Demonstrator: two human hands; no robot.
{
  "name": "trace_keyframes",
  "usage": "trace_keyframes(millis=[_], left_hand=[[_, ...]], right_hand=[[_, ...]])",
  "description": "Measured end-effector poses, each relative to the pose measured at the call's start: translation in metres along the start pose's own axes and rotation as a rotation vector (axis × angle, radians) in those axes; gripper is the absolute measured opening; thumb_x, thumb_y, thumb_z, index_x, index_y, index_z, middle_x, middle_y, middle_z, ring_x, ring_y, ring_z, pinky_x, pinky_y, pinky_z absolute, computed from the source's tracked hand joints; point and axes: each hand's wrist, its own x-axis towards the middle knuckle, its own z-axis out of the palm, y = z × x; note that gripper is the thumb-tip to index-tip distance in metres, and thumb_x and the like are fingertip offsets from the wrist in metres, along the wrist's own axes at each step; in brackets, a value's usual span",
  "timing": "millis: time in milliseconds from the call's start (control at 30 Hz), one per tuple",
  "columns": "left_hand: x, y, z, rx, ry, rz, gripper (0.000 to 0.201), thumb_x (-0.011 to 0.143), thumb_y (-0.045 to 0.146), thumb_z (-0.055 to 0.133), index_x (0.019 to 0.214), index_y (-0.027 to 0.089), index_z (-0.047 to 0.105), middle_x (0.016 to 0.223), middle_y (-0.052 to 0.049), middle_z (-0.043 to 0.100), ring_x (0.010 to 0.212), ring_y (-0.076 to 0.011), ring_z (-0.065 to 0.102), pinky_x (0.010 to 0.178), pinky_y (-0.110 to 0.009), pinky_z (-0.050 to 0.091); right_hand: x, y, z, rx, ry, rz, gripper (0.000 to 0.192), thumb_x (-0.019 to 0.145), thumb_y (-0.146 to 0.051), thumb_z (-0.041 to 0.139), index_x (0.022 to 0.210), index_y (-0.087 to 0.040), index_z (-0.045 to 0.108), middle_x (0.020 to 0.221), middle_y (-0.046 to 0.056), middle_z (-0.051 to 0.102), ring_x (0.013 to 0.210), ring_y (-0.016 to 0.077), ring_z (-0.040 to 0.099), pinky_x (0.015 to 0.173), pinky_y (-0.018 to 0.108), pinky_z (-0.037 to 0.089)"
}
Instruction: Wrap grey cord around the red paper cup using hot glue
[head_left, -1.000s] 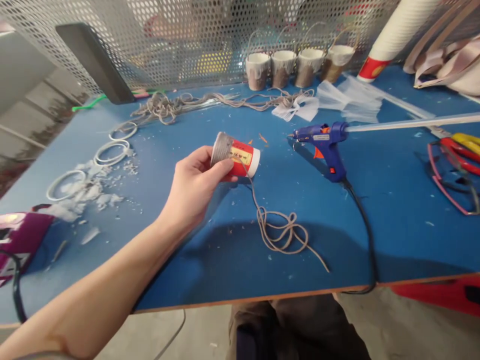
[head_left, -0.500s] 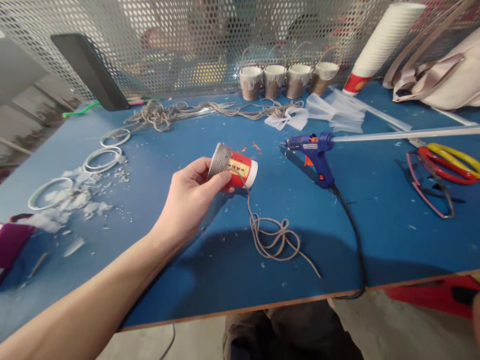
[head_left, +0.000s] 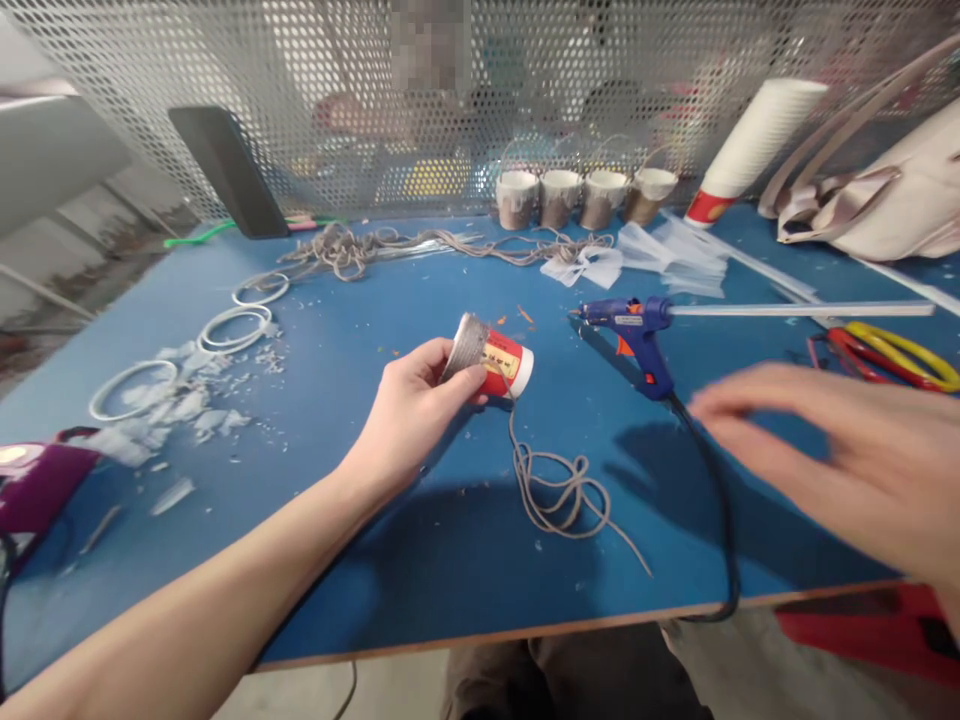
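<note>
My left hand (head_left: 411, 415) grips a small red paper cup (head_left: 501, 361) tipped on its side above the blue table (head_left: 337, 400); grey twine is wound around the cup's base end. A loose length of that grey twine (head_left: 559, 490) trails from the cup and lies coiled on the table below it. My right hand (head_left: 840, 450) hovers blurred at the right with fingers spread, holding nothing, just right of the blue glue gun (head_left: 634, 325) and over its black cord (head_left: 716, 500).
Several twine-wrapped cups (head_left: 585, 195) stand along the perforated back panel, beside a stack of white cups (head_left: 746, 140). White rings (head_left: 232, 325) and scraps lie at the left, more twine (head_left: 360, 245) at the back, scissors (head_left: 892, 350) and a bag (head_left: 885, 205) at the right.
My right hand has come into view from the lower right and moved left towards the glue gun. The left hand still holds the cup; the view shifted slightly.
</note>
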Motion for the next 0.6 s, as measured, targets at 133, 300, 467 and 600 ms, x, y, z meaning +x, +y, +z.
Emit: trace_keyframes(millis=[133,300,467,600], left_hand=[[-0.001,-0.001,0.002,-0.012,0.003,-0.036,0.008,0.072,0.02,0.065,0.076,0.014,0.065,0.072,-0.001,0.068,0.065,-0.0131,0.061,0.065,-0.027,0.05],[-0.004,0.003,0.003,-0.015,0.007,-0.056,0.007,0.071,0.021,0.065,0.075,0.014,0.065,0.074,0.0,0.068,0.065,-0.0123,0.06,0.066,-0.026,0.05],[-0.003,0.004,0.003,0.003,-0.004,-0.082,0.008,0.072,0.022,0.065,0.075,0.015,0.066,0.072,0.001,0.067,0.065,-0.0117,0.059,0.065,-0.024,0.048],[-0.001,0.004,0.002,0.0,-0.016,-0.098,0.01,0.072,0.026,0.066,0.076,0.016,0.066,0.075,0.0,0.067,0.069,-0.0127,0.06,0.067,-0.024,0.049]], right_hand=[[0.064,-0.003,0.031,0.053,-0.009,0.11,0.042,0.071,-0.05,0.062,0.098,-0.018,0.058,0.098,0.011,0.066,0.085,0.0247,0.063,0.074,0.037,0.049],[0.083,0.001,0.055,0.079,-0.206,0.202,0.03,0.069,-0.049,0.062,0.069,-0.022,0.05,0.066,0.002,0.063,0.058,0.0177,0.057,0.058,0.03,0.043],[0.07,0.004,0.059,0.066,-0.208,0.146,0.023,0.077,-0.044,0.054,0.07,-0.022,0.051,0.066,0.001,0.064,0.059,0.0178,0.059,0.057,0.028,0.042],[0.074,0.001,0.058,-0.189,-0.311,0.238,0.043,0.084,-0.058,0.04,0.068,-0.023,0.058,0.066,0.006,0.066,0.065,0.026,0.062,0.054,0.031,0.035]])
